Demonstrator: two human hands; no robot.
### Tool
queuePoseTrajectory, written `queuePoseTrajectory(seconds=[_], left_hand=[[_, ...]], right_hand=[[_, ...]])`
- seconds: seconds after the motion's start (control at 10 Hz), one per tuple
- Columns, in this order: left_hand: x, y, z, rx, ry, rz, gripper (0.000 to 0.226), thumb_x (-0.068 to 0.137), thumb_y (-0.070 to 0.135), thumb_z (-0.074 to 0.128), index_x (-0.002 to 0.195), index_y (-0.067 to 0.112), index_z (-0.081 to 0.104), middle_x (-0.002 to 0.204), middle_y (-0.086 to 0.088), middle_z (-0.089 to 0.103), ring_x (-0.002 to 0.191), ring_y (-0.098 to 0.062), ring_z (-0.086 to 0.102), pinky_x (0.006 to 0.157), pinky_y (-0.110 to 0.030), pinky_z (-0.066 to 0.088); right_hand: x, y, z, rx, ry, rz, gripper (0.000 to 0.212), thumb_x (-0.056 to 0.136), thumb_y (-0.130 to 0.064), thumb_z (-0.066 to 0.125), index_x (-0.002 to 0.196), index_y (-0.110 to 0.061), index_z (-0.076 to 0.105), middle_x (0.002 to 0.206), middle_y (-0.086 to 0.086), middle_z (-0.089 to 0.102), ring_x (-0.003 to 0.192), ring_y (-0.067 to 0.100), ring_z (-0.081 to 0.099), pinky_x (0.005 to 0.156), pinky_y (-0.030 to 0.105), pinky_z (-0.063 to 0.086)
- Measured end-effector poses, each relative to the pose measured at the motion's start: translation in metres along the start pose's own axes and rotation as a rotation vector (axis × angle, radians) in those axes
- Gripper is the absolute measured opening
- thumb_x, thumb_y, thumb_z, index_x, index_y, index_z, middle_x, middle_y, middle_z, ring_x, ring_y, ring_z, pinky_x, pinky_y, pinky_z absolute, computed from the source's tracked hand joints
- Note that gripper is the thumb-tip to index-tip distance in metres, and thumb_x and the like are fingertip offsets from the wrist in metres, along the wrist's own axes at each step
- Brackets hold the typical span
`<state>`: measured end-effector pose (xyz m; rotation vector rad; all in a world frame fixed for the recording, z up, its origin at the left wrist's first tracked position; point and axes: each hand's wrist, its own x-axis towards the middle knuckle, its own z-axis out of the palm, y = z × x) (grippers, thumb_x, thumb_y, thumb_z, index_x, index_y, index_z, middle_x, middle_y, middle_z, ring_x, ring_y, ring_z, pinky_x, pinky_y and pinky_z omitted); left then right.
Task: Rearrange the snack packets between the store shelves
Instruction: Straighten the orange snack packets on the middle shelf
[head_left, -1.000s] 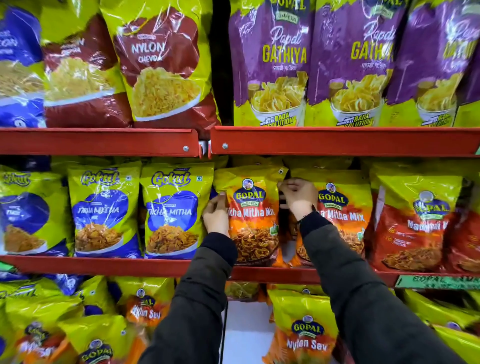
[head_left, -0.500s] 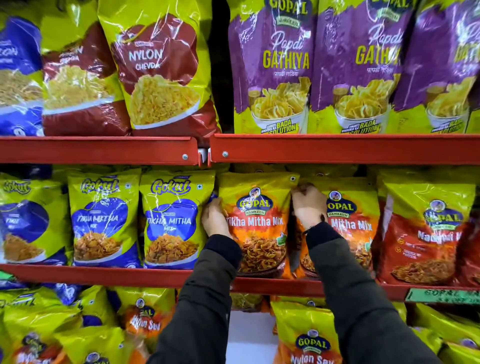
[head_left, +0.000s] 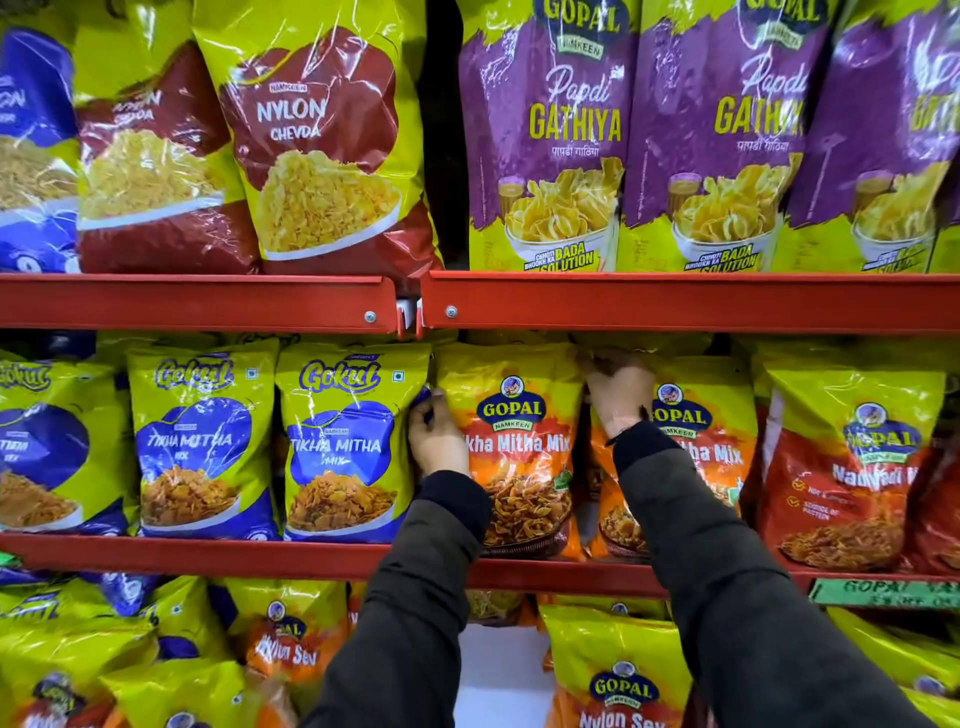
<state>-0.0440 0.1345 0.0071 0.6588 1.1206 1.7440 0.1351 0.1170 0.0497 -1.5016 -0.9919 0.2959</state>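
An orange and yellow Gopal Tikha Mitha Mix packet (head_left: 519, 447) stands upright on the red middle shelf (head_left: 208, 556). My left hand (head_left: 436, 441) grips its left edge, fingers curled behind it. My right hand (head_left: 618, 389) holds its top right corner, just under the upper shelf rail. A second Tikha Mitha Mix packet (head_left: 701, 431) stands right of it, partly hidden by my right arm. Blue and yellow Gokul Tikha Mitha packets (head_left: 343, 441) stand to the left, touching my left hand.
Nylon Chevda packets (head_left: 322, 145) and purple Papdi Gathiya packets (head_left: 550, 135) fill the upper shelf (head_left: 675, 301). A red Nadiyadi packet (head_left: 847, 467) stands at the right. Nylon Sev packets (head_left: 618, 680) lie on the lower shelf, with a white gap beside them.
The packet has risen slightly and stands straighter against the upper rail. My right hand slid up to its top corner. The view moved closer to the shelf.
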Motion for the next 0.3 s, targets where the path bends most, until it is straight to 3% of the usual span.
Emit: queuePoseTrajectory(seconds=[0.1, 0.2, 0.3], left_hand=[[-0.012, 0.004, -0.01, 0.031, -0.055, 0.029, 0.028, 0.097, 0.033, 0.054, 0.117, 0.015, 0.061, 0.103, -0.003, 0.065, 0.094, -0.021, 0.057, 0.093, -0.036, 0.043], [-0.031, 0.008, -0.023, 0.082, -0.11, 0.161, 0.034, 0.099, 0.023, 0.051, 0.131, 0.013, 0.053, 0.126, -0.004, 0.061, 0.113, -0.017, 0.055, 0.098, -0.029, 0.039], [-0.055, 0.008, -0.041, 0.176, -0.179, 0.351, 0.035, 0.099, 0.025, 0.05, 0.132, 0.015, 0.049, 0.136, -0.003, 0.056, 0.127, -0.018, 0.052, 0.109, -0.034, 0.041]], right_hand=[[-0.015, 0.001, -0.012, -0.047, 0.079, -0.004, 0.029, 0.088, -0.026, 0.07, 0.106, -0.003, 0.073, 0.103, 0.02, 0.075, 0.093, 0.039, 0.072, 0.083, 0.047, 0.059], [-0.047, -0.003, -0.02, -0.063, 0.158, -0.09, 0.032, 0.094, -0.029, 0.063, 0.114, -0.004, 0.065, 0.108, 0.015, 0.072, 0.094, 0.03, 0.068, 0.08, 0.036, 0.054], [-0.091, -0.013, -0.021, -0.07, 0.181, -0.227, 0.034, 0.097, -0.034, 0.058, 0.124, -0.012, 0.061, 0.122, 0.009, 0.068, 0.108, 0.023, 0.065, 0.087, 0.028, 0.048]])
